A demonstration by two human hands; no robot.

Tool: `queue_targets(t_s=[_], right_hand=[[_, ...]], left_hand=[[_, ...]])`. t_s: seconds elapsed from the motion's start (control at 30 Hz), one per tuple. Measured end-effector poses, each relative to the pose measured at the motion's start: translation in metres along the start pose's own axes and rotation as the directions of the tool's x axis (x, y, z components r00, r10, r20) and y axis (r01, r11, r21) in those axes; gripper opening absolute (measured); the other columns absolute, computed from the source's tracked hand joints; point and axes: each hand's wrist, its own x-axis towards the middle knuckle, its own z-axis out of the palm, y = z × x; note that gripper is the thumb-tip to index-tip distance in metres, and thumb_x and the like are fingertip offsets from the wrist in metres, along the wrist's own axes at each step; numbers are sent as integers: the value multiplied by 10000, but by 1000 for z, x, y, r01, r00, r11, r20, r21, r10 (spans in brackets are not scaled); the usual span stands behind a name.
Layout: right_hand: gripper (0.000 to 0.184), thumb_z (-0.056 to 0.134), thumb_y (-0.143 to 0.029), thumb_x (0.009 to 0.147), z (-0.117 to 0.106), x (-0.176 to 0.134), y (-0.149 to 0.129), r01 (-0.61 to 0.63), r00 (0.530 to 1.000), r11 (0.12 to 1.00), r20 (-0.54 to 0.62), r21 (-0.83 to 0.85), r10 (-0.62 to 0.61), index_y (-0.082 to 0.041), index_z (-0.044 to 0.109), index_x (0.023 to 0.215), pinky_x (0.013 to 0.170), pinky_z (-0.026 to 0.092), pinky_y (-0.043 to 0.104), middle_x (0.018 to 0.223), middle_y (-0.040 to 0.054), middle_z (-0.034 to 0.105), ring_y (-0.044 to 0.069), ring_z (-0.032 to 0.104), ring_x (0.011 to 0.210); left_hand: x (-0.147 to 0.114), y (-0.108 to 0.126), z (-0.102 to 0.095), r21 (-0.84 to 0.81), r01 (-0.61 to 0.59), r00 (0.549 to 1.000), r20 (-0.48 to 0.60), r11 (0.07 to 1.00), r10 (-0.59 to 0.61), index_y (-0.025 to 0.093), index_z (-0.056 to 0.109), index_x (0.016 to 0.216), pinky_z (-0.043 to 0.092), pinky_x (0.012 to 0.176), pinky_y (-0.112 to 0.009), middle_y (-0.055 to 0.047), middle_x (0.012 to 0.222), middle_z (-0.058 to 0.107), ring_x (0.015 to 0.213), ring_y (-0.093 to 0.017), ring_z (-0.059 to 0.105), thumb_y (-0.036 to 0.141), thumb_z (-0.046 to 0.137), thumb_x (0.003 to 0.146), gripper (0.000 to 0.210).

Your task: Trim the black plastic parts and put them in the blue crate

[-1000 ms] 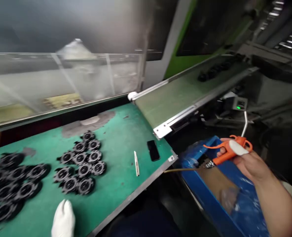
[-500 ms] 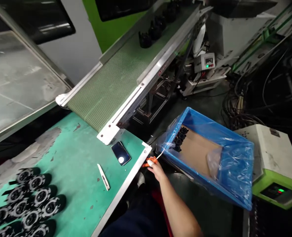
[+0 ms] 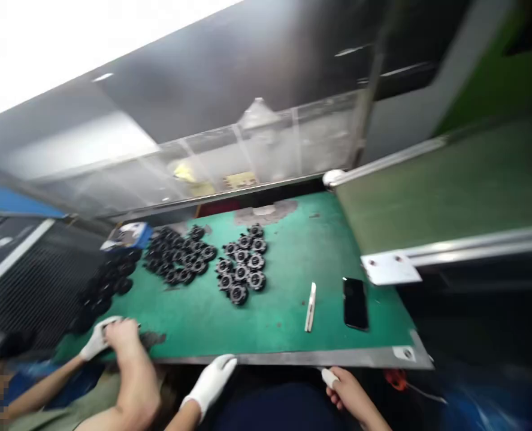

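Head view: the left hand [image 3: 212, 380], in a white glove, lies at the lower middle of the frame with its fingers stretched out loose and flat, holding nothing, the fingertips touching the metal front edge of the green table [image 3: 288, 317]. The right hand [image 3: 344, 389] is bare apart from a white cot on one finger; it sits low in the frame just right of centre, below the table edge, fingers curled, and whether they grip anything cannot be told (the frame is blurred there). Just right of it, at the lower right, hangs an orange air gun [image 3: 396, 378], near the hand but not touched by it.

On the table, towards the middle of the frame, lie clusters of black round parts [image 3: 243, 269], well apart from both hands. A small white tool [image 3: 310, 306] lies right of them, and a black phone [image 3: 354, 303] just beside that, face up. A conveyor belt [image 3: 446, 191] slopes in from the right and ends over the table's far right corner.

At the lower left, a co-worker's hands [image 3: 108, 335] rest on the table's near left corner, one gloved in white, one bare.
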Motion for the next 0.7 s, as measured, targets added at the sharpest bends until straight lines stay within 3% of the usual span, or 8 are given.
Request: queue_targets(t_s=[0.07, 0.13, 0.23, 0.37, 0.43, 0.53, 0.6, 0.7], right_hand=[[207, 601, -328, 994, 25, 24, -36, 89, 984, 983, 170, -162, -61, -133, 650, 944, 519, 518, 224, 738, -27, 639, 93, 596, 564], [201, 587, -322, 1002, 52, 54, -82, 215, 958, 938, 244, -273, -148, -133, 652, 977, 579, 548, 258, 764, -18, 653, 114, 629, 620], [213, 612, -332, 983, 89, 104, -162, 392, 917, 826, 249, -405, -313, -147, 655, 1078, 797, 576, 379, 992, 39, 689, 182, 674, 875], [388, 626, -357, 966, 147, 162, -250, 472, 873, 635, 221, -611, -435, -197, 571, 1316, 962, 516, 502, 1331, 101, 584, 266, 604, 1137], [405, 630, -360, 963, 179, 179, -270, 445, 876, 550, 216, -707, -432, -201, 562, 1330, 956, 520, 505, 1348, 106, 570, 269, 604, 1133], [353, 626, -353, 968, 214, 190, -272, 389, 890, 445, 206, -806, -406, -186, 593, 1277, 929, 538, 483, 1296, 100, 601, 253, 624, 1091], [324, 619, -347, 973, 223, 192, -266, 358, 898, 399, 194, -844, -396, -181, 606, 1252, 920, 543, 472, 1270, 95, 616, 244, 632, 1073], [308, 616, -343, 976, 219, 191, -258, 329, 905, 376, 175, -866, -388, -182, 613, 1238, 925, 540, 469, 1245, 90, 627, 239, 634, 1064]], left_hand=[[-14, -31, 12, -119, 32, 999, 10, 992, -31, 176, 638, 1197, 450, 1093, -515, -96, 1301, 632, 1235, -263, 588, 421, 612, 952, 348], [-20, -48, 32, -215, 38, 999, 31, 976, -32, 190, 659, 1199, 401, 1151, -487, -94, 1317, 650, 1262, -248, 588, 446, 581, 957, 362], [-22, -64, 53, -323, 45, 998, 58, 945, -28, 247, 696, 1203, 412, 1159, -366, -51, 1332, 669, 1289, -247, 588, 526, 539, 927, 422], [-15, -84, 48, -443, 27, 999, 44, 896, -9, 266, 696, 1228, 421, 1152, -331, -26, 1343, 666, 1300, -255, 584, 601, 488, 905, 509], [-6, -93, 39, -500, 18, 1000, 24, 866, -7, 264, 696, 1228, 422, 1154, -338, -26, 1341, 667, 1295, -255, 588, 597, 482, 906, 510], [10, -99, 26, -577, -5, 1000, -5, 816, 3, 265, 715, 1196, 427, 1157, -359, -26, 1319, 680, 1280, -266, 596, 576, 493, 903, 481], [23, -99, 16, -625, -39, 999, -34, 779, 23, 274, 724, 1177, 431, 1155, -360, -19, 1310, 685, 1271, -264, 601, 559, 487, 909, 457], [52, -96, -5, -685, -104, 994, -103, 721, 45, 287, 713, 1179, 431, 1154, -349, -20, 1323, 674, 1260, -233, 600, 542, 451, 946, 433]])
